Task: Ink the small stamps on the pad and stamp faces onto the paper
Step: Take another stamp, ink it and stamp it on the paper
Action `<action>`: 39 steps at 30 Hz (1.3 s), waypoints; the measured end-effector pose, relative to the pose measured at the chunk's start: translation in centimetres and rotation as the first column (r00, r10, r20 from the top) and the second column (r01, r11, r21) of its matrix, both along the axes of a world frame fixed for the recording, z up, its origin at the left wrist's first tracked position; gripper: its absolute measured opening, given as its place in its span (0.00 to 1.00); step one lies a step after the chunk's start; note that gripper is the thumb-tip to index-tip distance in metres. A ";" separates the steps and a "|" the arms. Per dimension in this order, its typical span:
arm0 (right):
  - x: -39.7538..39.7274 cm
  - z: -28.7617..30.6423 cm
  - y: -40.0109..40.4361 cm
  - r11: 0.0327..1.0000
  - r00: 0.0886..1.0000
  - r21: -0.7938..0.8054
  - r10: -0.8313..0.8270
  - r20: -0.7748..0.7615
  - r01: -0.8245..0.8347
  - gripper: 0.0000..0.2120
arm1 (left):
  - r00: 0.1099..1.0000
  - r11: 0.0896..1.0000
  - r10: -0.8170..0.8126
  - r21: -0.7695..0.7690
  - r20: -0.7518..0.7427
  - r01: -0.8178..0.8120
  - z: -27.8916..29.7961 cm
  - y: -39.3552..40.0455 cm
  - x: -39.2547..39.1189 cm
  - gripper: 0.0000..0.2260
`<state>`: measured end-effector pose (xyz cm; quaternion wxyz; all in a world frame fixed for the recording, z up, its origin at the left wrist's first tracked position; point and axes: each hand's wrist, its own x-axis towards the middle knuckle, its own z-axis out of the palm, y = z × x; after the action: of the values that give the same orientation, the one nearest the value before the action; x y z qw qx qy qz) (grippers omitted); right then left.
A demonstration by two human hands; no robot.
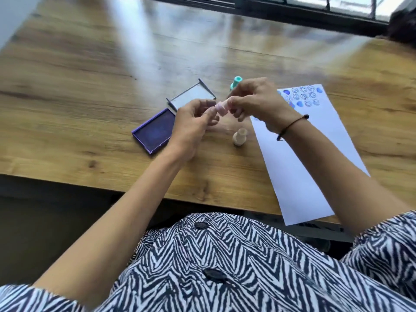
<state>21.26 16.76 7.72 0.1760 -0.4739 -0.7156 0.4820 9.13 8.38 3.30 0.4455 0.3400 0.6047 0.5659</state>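
A small pink stamp [220,108] is held above the table between both hands. My left hand [193,124] pinches its left end and my right hand [258,99] pinches its right end. Under my left hand lies the purple ink pad [155,131], its lid [193,96] open behind it. A beige stamp [240,136] stands upright on the table below my hands. A teal stamp [235,83] shows behind my right hand, partly hidden. The white paper [299,154] lies to the right, with several blue stamped faces [302,96] at its far end.
The wooden table [90,86] has its front edge [112,185] close to my body. A dark window frame [292,16] runs along the far side. The paper's near corner hangs over the table's front edge.
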 end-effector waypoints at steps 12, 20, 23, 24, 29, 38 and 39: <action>-7.1 -0.3 -3.1 0.981 0.978 -0.124 0.131 -0.162 -0.152 0.07 | 0.973 0.975 0.212 0.045 0.092 -0.216 0.6 -3.8 -5.0 0.05; -9.9 -1.1 -4.4 0.920 0.963 0.309 0.265 -0.040 -0.241 0.02 | 0.877 0.887 0.454 0.011 0.159 -0.461 -0.2 -6.6 -7.9 0.08; -10.9 -1.9 -5.0 0.799 0.923 0.468 0.362 0.129 -0.378 0.08 | 0.828 0.844 0.531 -0.018 0.182 -0.537 -1.1 -7.9 -8.0 0.06; -11.2 -2.4 -5.4 0.737 0.893 0.507 0.400 0.205 -0.447 0.08 | 0.819 0.837 0.541 -0.023 0.191 -0.547 -1.3 -8.3 -7.8 0.06; -12.0 -3.5 -6.2 0.472 0.742 0.572 0.411 0.530 -0.671 0.09 | 0.834 0.848 0.523 -0.006 0.174 -0.531 -1.9 -8.9 -7.6 0.04; -12.3 -3.3 -5.5 0.428 0.681 0.530 0.435 0.589 -0.732 0.07 | 0.875 0.874 0.474 0.066 0.097 -0.481 -2.8 -9.2 -7.4 0.06; -12.3 -3.3 -5.4 0.441 0.689 0.531 0.430 0.583 -0.724 0.07 | 0.876 0.874 0.474 0.072 0.091 -0.480 -2.8 -9.2 -7.4 0.05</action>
<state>9.01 11.34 4.47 0.0344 -0.1622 -0.9822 0.0883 1.74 -0.80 0.45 0.2972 0.1804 0.6271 0.6970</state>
